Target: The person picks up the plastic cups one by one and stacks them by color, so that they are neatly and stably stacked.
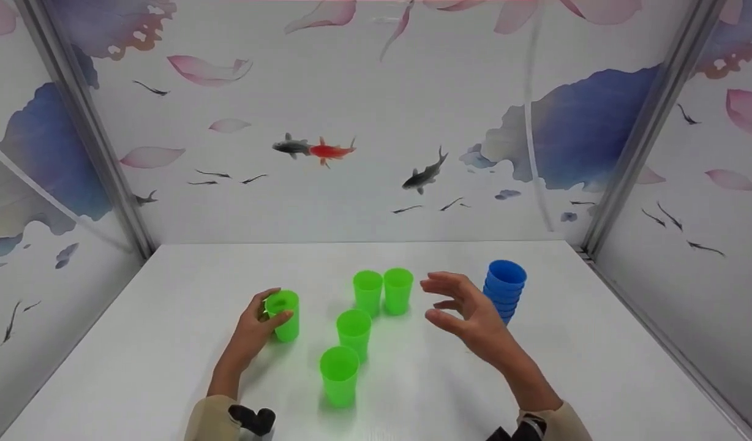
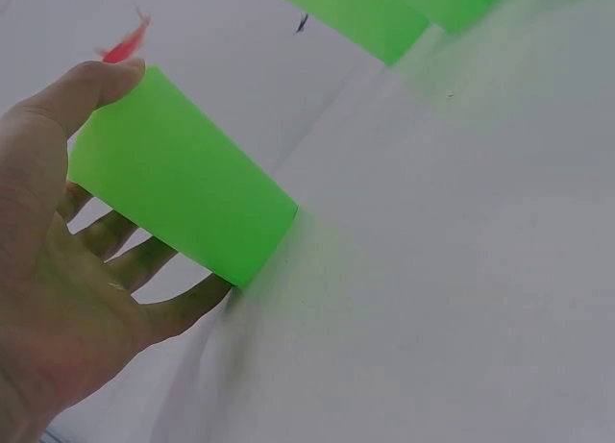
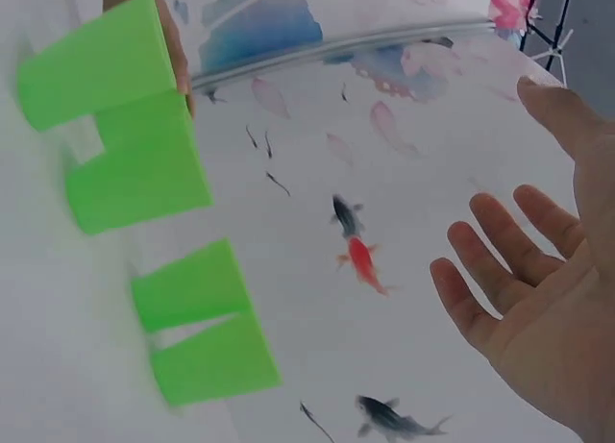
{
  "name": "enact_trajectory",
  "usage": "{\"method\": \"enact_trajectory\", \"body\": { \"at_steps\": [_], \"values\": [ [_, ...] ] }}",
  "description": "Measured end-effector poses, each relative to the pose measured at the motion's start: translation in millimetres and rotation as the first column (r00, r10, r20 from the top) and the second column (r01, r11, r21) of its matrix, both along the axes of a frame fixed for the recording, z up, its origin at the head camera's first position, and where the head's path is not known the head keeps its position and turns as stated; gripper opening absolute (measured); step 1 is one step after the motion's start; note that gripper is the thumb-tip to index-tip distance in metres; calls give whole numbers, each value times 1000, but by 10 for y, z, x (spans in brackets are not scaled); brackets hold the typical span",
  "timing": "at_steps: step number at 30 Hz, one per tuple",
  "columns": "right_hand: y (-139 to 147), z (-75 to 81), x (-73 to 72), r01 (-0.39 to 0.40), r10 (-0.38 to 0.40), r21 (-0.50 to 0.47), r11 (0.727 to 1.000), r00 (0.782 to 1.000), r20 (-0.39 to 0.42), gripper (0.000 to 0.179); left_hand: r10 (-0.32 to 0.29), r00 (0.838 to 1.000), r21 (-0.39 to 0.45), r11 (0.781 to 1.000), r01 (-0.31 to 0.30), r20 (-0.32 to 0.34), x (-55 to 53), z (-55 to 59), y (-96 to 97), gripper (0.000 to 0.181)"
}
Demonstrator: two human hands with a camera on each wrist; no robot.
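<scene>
My left hand (image 1: 256, 324) grips a green cup (image 1: 287, 324) at the left of the table, thumb on the near side of its rim and fingers round the far side. In the left wrist view that cup (image 2: 187, 179) has its base at the tabletop. Upright in the middle stand two green cups side by side at the back, one at left (image 1: 368, 294) and one at right (image 1: 398, 293), plus a nearer green cup (image 1: 354, 334) and the nearest green cup (image 1: 339, 380). My right hand (image 1: 471, 318), fingers spread and holding nothing, hovers before a stack of blue cups (image 1: 504, 285), partly hiding it.
The white table (image 1: 198, 294) is enclosed by a back wall (image 1: 376, 202) and two side walls, all printed with fish and petals. Metal posts (image 1: 100, 135) stand at the back corners.
</scene>
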State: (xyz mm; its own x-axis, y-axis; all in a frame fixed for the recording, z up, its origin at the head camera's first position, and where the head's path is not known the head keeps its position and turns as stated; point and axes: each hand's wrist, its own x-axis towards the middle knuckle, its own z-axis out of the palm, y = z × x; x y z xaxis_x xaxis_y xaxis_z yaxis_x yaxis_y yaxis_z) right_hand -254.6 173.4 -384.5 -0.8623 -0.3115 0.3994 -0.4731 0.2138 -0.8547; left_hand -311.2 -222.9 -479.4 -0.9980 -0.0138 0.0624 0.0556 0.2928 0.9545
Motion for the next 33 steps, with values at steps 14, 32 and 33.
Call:
{"method": "enact_trajectory", "body": {
  "at_steps": [14, 32, 33],
  "values": [
    [-540, -398, 90, -182, 168, 43, 982, 959, 229, 59, 1, 1000, 17, 1000, 0, -7, 4, -14, 10, 70],
    [-877, -765, 111, -276, 228, 83, 958, 902, 366, 61, 18, 1000, 14, 1000, -18, -19, -5, -35, 19, 69],
    [-895, -774, 116, -275, 228, 84, 958, 903, 364, 61, 15, 1000, 20, 1000, -15, -20, -3, -37, 21, 68]
  ]
}}
